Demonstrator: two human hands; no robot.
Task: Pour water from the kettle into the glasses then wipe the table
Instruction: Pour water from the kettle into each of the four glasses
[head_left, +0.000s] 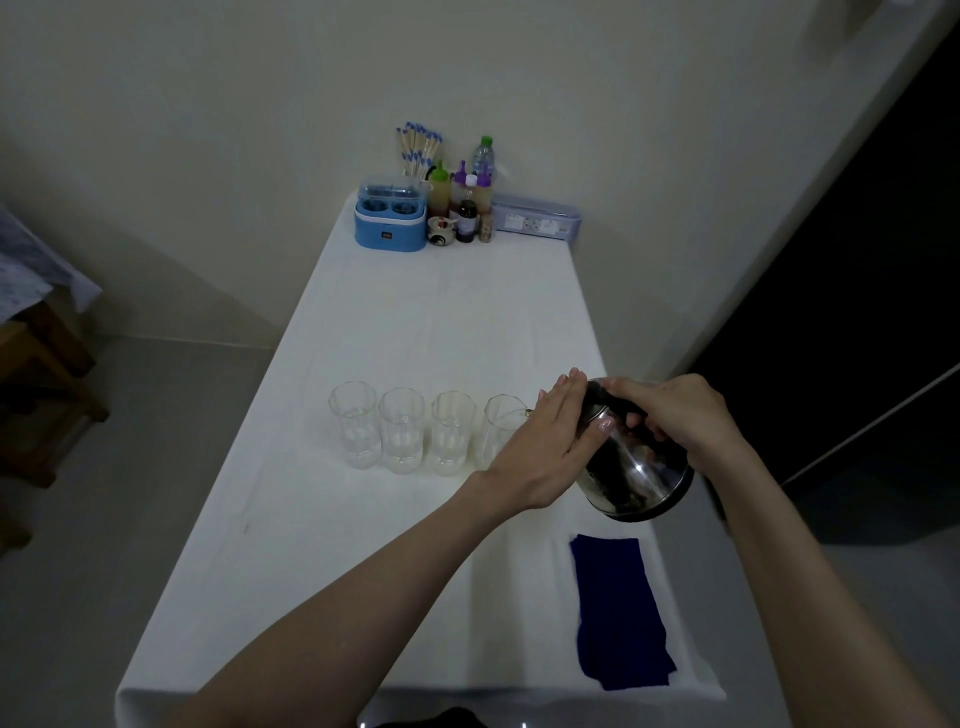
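A shiny steel kettle (636, 470) with a black handle hangs tilted to the left above the white table (395, 571). My right hand (675, 415) grips its handle from above. My left hand (550, 441) lies flat against the kettle's lid and left side, fingers together. The spout reaches over the rightmost glass (501, 423), which my left hand partly hides. Three more clear glasses stand in the same row to its left: one (453, 434), another (401, 431), and the leftmost (356, 423). A dark blue cloth (618, 610) lies flat near the table's front right.
At the table's far end stand a blue container (389, 221), sauce bottles (462, 202), a water bottle (483, 153), chopsticks (418, 148) and a pale box (535, 218). A wooden stool (36, 374) is off to the left. A dark doorway (857, 312) lies to the right.
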